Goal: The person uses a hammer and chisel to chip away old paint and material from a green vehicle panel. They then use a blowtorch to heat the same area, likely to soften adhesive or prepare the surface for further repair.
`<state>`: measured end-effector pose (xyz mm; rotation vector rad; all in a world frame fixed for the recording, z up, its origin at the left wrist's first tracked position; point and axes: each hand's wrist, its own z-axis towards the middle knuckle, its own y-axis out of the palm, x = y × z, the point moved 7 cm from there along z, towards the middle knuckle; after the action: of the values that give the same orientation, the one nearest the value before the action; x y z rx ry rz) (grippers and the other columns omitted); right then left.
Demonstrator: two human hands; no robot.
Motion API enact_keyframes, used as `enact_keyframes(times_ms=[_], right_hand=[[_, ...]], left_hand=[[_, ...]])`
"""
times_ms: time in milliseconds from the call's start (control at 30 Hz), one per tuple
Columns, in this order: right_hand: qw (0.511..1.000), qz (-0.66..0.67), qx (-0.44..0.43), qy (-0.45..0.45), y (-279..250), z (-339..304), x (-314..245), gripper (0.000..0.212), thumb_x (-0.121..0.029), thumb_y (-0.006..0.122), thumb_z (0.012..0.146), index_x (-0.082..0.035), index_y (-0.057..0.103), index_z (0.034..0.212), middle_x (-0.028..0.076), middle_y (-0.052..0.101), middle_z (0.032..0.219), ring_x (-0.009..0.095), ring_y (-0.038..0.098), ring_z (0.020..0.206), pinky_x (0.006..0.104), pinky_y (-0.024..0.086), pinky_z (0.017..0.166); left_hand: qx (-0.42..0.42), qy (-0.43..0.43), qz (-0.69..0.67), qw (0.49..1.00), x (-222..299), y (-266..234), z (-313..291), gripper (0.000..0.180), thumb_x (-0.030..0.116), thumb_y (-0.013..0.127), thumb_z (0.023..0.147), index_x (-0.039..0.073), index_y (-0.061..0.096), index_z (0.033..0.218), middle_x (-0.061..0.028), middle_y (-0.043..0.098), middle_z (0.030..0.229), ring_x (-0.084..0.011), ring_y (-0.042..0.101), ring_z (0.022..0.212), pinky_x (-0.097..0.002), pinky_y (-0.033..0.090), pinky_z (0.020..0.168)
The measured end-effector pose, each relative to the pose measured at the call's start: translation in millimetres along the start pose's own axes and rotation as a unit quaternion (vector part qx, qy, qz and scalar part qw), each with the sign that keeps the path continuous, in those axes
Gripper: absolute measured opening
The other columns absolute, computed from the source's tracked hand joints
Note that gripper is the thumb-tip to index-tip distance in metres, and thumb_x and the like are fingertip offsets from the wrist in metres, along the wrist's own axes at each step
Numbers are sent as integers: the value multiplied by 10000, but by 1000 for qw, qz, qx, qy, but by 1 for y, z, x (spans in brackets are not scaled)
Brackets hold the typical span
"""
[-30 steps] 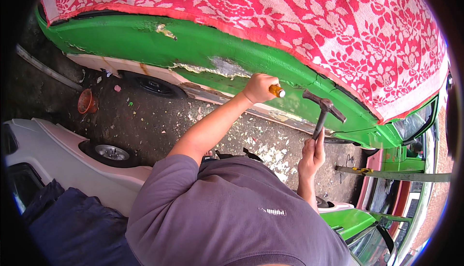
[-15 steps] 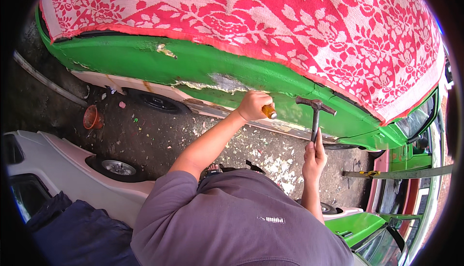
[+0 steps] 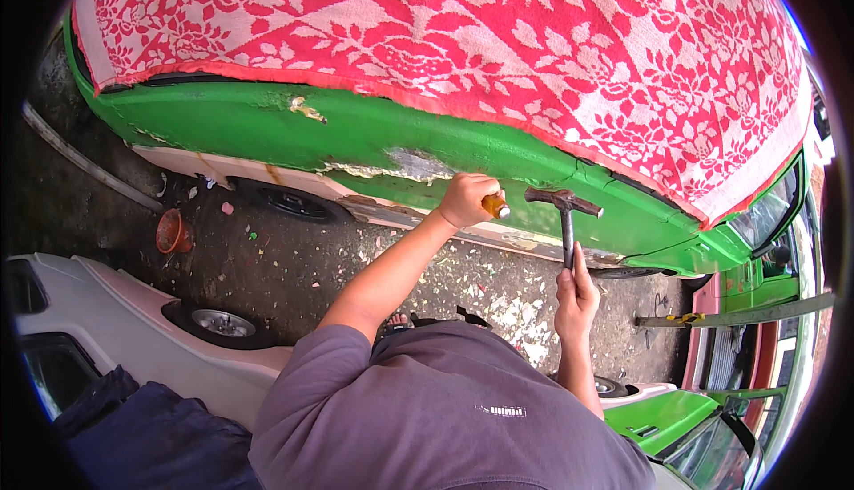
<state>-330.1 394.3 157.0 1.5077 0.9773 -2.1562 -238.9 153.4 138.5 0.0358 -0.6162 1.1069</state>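
Note:
My left hand point(image 3: 464, 201) is closed around an amber-handled tool point(image 3: 496, 208), its butt end facing right. The rest of that tool is hidden, so whether it is a chisel or a screwdriver I cannot tell. It is held against or close to the green car side point(image 3: 258, 125), by a patch of bare grey metal and cracked filler point(image 3: 418, 166). My right hand point(image 3: 576, 299) grips a hammer point(image 3: 568, 232) by its dark metal handle. The hammer head is raised just right of the amber butt, with a small gap between them.
A red and pink floral blanket point(image 3: 427, 36) covers the car's upper part. Paint and filler chips point(image 3: 520, 321) litter the ground. An orange pot point(image 3: 174, 232) lies at left, near a pale car point(image 3: 133, 321). A pole point(image 3: 756, 315) juts in from the right.
The hammer has swung left, closer to the butt of the amber handle. My left hand has stayed nearly in place, and the whole view has shifted slightly.

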Motion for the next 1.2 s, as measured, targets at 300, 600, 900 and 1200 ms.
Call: enact_keyframes(times_ms=[300, 600, 900, 1200], right_hand=[[976, -183, -103, -63, 34, 0, -18, 460, 14, 567, 897, -56, 534, 1351, 154, 594, 754, 233, 559, 616, 311, 470, 630], [986, 167, 20, 10, -8, 4, 16, 491, -91, 512, 977, -22, 391, 1448, -50, 447, 723, 15, 366, 587, 179, 308, 507], [985, 159, -25, 69, -4, 15, 32, 492, -74, 544, 954, -27, 427, 1429, -53, 466, 736, 23, 391, 604, 181, 333, 535], [988, 121, -64, 70, -4, 31, 35, 487, -56, 550, 943, -30, 447, 1418, -59, 468, 735, 22, 394, 611, 183, 338, 549]], left_hand=[[32, -114, 12, 993, -45, 2, -23, 229, 33, 726, 689, 37, 507, 621, -107, 594, 605, -269, 607, 542, -345, 461, 503], [-38, 3, 10, 999, 5, 6, -15, 255, 23, 676, 660, 61, 436, 582, -96, 452, 539, -274, 475, 468, -361, 382, 447], [-38, -8, 40, 998, 2, 8, -26, 245, 22, 677, 642, 59, 443, 579, -93, 456, 531, -278, 482, 469, -364, 394, 460], [-35, -9, 54, 998, -7, 10, -23, 246, 23, 684, 651, 62, 449, 587, -90, 451, 533, -271, 474, 468, -354, 384, 455]])
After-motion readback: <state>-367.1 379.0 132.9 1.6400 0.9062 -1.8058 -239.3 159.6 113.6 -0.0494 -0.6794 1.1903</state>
